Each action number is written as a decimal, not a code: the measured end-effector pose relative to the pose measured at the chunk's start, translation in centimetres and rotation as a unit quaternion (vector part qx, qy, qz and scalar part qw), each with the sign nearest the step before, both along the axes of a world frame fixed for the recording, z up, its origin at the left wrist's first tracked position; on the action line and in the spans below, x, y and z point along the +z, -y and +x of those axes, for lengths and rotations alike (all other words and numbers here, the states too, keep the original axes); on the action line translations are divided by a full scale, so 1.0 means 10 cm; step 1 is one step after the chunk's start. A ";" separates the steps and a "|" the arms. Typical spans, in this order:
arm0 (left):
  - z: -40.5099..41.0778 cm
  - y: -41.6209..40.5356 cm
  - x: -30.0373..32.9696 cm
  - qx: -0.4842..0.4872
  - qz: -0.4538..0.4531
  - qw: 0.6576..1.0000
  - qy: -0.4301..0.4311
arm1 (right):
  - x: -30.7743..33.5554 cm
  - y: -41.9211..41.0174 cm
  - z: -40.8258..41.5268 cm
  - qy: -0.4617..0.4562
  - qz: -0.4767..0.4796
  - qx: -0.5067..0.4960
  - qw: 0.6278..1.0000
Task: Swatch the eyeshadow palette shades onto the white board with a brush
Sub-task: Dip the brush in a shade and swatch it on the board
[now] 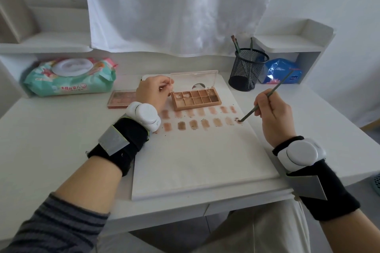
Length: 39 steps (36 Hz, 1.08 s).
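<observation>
An open eyeshadow palette [197, 98] with brown and beige pans lies at the far end of the white board [197, 160], its clear lid standing up. Two rows of tan swatches [197, 119] run across the board below it. My right hand [273, 115] grips a thin green brush [267, 96], and its tip touches the board at the right end of the lower row. My left hand [153, 91] rests by the palette's left edge, fingertips pinched at the lid's corner.
A second, closed palette [121, 99] lies left of my left hand. A pack of wet wipes [70, 77] sits at the back left. A black mesh cup [247, 69] with brushes and a blue packet [281, 72] stand back right.
</observation>
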State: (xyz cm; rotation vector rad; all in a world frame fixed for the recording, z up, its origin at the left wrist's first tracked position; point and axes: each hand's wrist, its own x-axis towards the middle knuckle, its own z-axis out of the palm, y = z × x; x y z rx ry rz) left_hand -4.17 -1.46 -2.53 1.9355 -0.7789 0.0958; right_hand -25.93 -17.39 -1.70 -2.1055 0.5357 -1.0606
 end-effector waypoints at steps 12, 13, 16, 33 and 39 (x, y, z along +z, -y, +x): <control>0.01 -0.01 0.01 -0.003 -0.001 1.000 0.003 | 0.01 -0.02 0.00 0.017 0.001 0.010 1.000; 0.00 -0.01 0.02 -0.003 0.001 1.000 0.005 | 0.02 -0.03 0.00 0.026 0.001 0.008 1.000; -0.02 -0.02 0.04 0.000 0.005 1.000 0.006 | 0.07 -0.02 0.03 0.084 0.014 -0.008 0.996; -0.02 0.01 0.04 0.016 -0.006 1.000 0.010 | 0.20 -0.14 0.51 0.092 0.053 0.042 0.994; -0.02 0.00 0.03 0.010 -0.008 1.000 0.015 | 0.12 -0.12 0.52 0.067 0.069 0.037 0.995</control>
